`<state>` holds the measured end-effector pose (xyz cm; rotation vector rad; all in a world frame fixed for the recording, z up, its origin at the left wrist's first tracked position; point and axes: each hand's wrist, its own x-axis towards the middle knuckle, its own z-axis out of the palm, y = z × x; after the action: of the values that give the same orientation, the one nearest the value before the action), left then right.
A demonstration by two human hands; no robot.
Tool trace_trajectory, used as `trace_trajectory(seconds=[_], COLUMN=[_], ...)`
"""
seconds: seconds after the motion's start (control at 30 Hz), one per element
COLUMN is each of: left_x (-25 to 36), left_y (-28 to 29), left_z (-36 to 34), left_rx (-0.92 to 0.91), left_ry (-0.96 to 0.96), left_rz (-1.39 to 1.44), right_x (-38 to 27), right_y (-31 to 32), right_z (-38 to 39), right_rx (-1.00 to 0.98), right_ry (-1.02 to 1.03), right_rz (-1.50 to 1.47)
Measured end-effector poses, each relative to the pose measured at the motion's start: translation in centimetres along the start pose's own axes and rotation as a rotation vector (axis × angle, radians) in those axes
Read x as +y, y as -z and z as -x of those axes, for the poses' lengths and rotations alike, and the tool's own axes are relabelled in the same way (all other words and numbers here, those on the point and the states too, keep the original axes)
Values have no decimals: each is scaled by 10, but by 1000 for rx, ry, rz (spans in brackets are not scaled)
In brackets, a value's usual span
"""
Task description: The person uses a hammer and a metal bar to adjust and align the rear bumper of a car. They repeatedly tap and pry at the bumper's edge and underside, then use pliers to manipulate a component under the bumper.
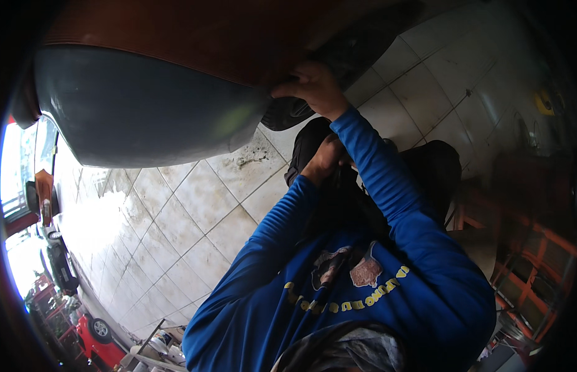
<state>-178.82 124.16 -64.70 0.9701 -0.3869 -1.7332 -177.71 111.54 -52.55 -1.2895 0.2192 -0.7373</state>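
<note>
A vehicle body fills the upper left, with a reddish-brown panel (177, 28) above a dark grey bumper section (146, 105). Where the two meet at the right end, beside a dark tire (282, 118), my right hand (310, 90) grips the edge, fingers bent and partly in shadow. My left hand (325, 158) is lower, by my knee in dark trousers, curled and partly behind my right forearm; whatever it holds is hidden. Both arms wear blue sleeves.
Pale, stained floor tiles (208, 235) surround me. Orange metal framework (530, 260) stands at the lower right, with a small yellow object (544, 99) above it. A red car (96, 347) and assorted items (164, 347) are at the lower left, near a bright opening.
</note>
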Motion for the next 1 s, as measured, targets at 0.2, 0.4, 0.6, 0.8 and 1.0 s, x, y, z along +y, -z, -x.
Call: trace_trajectory(seconds=[0.2, 0.4, 0.6, 0.8, 1.0], left_x=[1, 1, 6, 6, 6], left_y=[15, 18, -8, -14, -7], left_z=[6, 9, 28, 46, 59], left_rx=[54, 118, 337, 294, 162], left_ry=[-8, -60, -12, 63, 41], left_rz=[51, 62, -80, -182, -83], right_x=[1, -2, -15, -30, -30], right_y=[2, 0, 4, 18, 1], right_z=[0, -1, -2, -10, -9], right_rx=[-43, -84, -74, -194, -99], right_ry=[-19, -8, -5, -45, 27], right_rz=[38, -28, -76, 294, 29])
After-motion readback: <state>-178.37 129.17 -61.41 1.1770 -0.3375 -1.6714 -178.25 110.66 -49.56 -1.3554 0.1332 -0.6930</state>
